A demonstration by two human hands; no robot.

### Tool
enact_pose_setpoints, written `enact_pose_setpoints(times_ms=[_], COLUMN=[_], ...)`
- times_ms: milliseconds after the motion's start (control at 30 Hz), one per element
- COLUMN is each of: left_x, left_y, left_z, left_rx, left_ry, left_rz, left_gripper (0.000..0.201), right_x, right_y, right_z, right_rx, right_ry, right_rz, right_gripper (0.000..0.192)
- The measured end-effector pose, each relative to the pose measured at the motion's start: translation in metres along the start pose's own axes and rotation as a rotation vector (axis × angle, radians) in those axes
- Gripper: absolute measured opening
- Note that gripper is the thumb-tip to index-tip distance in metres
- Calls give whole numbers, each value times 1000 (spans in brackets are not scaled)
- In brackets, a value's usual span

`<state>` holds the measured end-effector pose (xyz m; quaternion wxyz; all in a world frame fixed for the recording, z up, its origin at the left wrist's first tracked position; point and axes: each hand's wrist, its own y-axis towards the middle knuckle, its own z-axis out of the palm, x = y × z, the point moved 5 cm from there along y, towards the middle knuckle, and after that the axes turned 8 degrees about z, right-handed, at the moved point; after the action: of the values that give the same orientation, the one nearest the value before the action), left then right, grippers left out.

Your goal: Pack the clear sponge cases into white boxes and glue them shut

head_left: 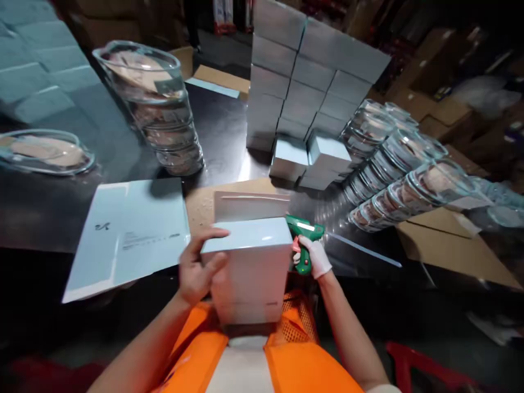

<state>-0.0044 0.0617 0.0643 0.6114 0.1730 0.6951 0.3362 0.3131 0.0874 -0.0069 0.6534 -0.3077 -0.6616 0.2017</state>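
- Your left hand point(196, 270) is wrapped around the left side of a pale blue box point(249, 267), thumb across the top edge, fingers on the near face; the box stands upright just in front of your chest, its lid flap point(251, 204) raised behind it
- Your right hand point(314, 256), in a white glove, is closed around the grip of a green tagging gun point(303, 240); the gun's nose sits against the box's upper right corner
- The box is held above the near edge of the dark desk point(221, 131), between both hands; your orange vest point(245, 360) shows below it
- To your left a flattened blue carton point(126, 234) lies on the desk, printed side up
- Behind it leans a stack of clear glass dishes point(158, 103); a single dish point(45, 150) lies flat at far left
- Ahead stands a pile of finished blue boxes point(307, 76); to its right rows of glass dishes point(401, 174) lie tipped on their edges
- Brown cardboard point(446, 245) lies at the right
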Motion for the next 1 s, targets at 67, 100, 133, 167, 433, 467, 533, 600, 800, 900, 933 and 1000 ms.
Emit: enact_pose_setpoints(times_ms=[67, 100, 133, 167, 433, 467, 533, 600, 800, 900, 933, 1000], left_x=[15, 20, 23, 25, 26, 25, 22, 19, 25, 29, 30, 32], left_y=[-20, -29, -37, -44, -43, -41, -39, -42, -68, -70, -69, -65], left_z=[-34, -46, -54, -58, 3, 12, 25, 32, 30, 29, 29, 31], left_rx=[-111, -153, -176, -176, 65, 95, 151, 184, 77, -57, -83, -74], left_ry=[125, 170, 197, 206, 36, -4, -73, -112, -186, -315, -359, -408], left_rz=[-48, -59, -65, -70, -83, -87, -76, -67, -267, -310, -313, -297], left_gripper=[41, 41, 41, 39, 33, 34, 35, 34, 36, 42, 46, 45], right_x=[-9, -11, -12, -10, 42, 46, 50, 44, 27, 27, 28, 28], right_y=[5, 7, 7, 7, -33, -41, -54, -56, -40, -41, -46, -58], right_z=[-5, -9, -15, -22, -30, -19, 7, 33, 54, 45, 44, 42], right_rx=[-17, -28, -42, -64, -406, -351, -108, 192, 367, 420, 485, 592], right_ry=[-78, -130, -187, -256, -624, -501, -205, 3, 135, 10, -77, -270], right_rz=[63, 86, 103, 111, -225, -329, -461, -391, -295, -453, -537, -734], right_gripper=[50, 55, 59, 62, 41, 46, 57, 58, 46, 60, 73, 90])
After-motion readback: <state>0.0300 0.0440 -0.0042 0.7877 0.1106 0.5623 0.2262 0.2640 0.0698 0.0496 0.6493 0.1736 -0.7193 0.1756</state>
